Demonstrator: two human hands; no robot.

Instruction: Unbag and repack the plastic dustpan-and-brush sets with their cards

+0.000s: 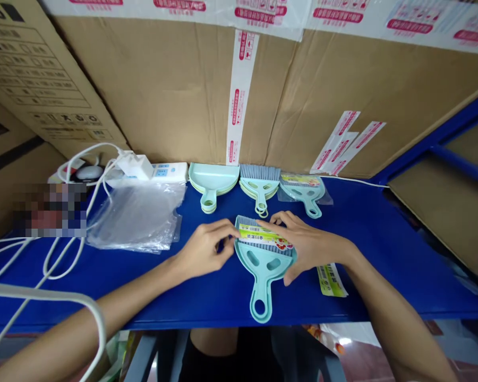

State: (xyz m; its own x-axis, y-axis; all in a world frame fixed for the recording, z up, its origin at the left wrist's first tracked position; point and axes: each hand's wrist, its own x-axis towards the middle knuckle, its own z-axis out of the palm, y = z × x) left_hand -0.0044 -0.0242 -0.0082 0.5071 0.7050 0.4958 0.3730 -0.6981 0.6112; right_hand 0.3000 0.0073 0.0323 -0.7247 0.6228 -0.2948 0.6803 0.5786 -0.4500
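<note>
A light green dustpan (242, 257) lies on the blue table with a matching brush (269, 265) nested in it, handles toward me. Across the grey bristles runs a yellow-green printed label (258, 237). My left hand (209, 245) is at the left rim, thumb and index finger closed at the label's left end. Over the right side is my right hand (302, 241), its fingers spread, with the index finger along the label's upper edge and the thumb by the dustpan's right rim. It hides part of the label and bristles. Another label (332, 280) lies beside my right wrist.
Along the back stand stacked dustpans (213, 183), stacked brushes (259, 187) and a bagged set (308, 193). Clear plastic bags (137, 217) lie at left, near a power strip (171, 172) and white cables (79, 254). Cardboard (163, 90) walls the back.
</note>
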